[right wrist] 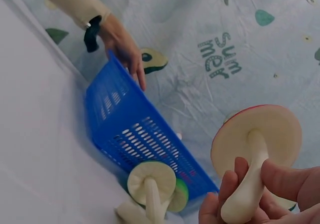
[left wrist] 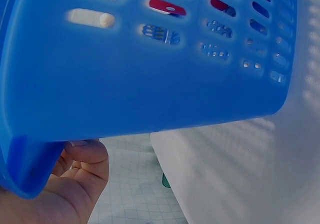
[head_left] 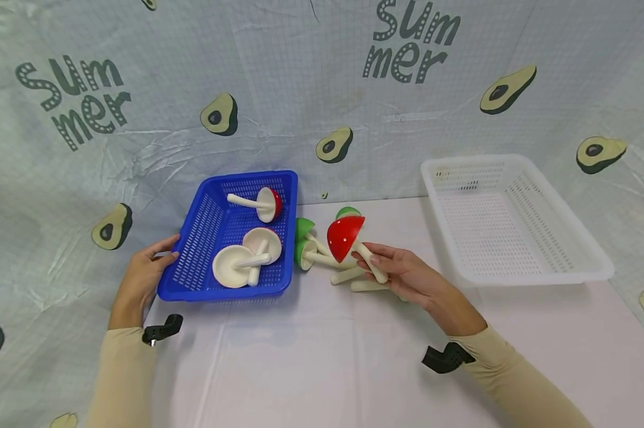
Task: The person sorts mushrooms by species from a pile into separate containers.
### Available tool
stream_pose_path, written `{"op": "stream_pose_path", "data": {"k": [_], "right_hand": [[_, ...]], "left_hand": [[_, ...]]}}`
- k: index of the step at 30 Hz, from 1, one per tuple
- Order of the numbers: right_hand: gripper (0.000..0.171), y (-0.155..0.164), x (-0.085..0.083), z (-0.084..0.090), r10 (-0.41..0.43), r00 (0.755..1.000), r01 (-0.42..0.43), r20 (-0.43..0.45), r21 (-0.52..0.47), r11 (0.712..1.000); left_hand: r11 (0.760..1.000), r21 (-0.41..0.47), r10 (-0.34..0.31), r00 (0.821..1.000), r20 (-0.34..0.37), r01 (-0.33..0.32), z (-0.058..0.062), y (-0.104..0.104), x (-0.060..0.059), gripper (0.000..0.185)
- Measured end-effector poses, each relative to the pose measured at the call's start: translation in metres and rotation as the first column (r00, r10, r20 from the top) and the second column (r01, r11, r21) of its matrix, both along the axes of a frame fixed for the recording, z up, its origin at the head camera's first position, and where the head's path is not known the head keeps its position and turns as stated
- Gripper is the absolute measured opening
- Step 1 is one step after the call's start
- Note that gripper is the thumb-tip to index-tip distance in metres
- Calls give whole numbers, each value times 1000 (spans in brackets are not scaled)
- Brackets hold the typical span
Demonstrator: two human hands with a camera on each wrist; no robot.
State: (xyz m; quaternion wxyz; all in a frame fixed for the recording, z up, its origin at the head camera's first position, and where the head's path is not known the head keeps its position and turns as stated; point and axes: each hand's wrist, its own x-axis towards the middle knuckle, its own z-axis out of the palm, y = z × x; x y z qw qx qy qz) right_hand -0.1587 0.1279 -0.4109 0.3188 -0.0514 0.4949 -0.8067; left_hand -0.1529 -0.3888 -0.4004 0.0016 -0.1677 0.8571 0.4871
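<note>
My right hand [head_left: 415, 276] pinches the white stem of a toy mushroom [head_left: 346, 236] with a red, white-dotted cap. It holds this over a small pile of green-capped mushrooms [head_left: 307, 255], partly hidden behind the hand. In the right wrist view, thumb and fingers wrap the stem of the red mushroom [right wrist: 256, 159], its pale underside showing. With curled fingers, my left hand [head_left: 142, 279] grips the left rim of a blue plastic basket [head_left: 193, 261]. Inside lie three mushrooms [head_left: 265, 205], at least one with a red cap.
A white plastic basket [head_left: 536, 270] stands on the right of the white table [head_left: 300, 368]. Behind the table hangs a pale cloth [head_left: 279, 71] printed with avocados and lettering. The green mushrooms lie right against the blue basket's right side.
</note>
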Motion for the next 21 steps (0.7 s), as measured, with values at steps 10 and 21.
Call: {"op": "stream_pose_path", "data": {"k": [10, 21], "right_hand": [[49, -15, 2, 5, 27, 1000, -27, 4, 60, 998], [54, -28, 0, 5, 81, 997, -81, 13, 33, 996]], "left_hand": [[1000, 3, 19, 1000, 19, -19, 1, 1, 0, 51], [1000, -1, -3, 1000, -6, 3, 0, -1, 0, 50]]}}
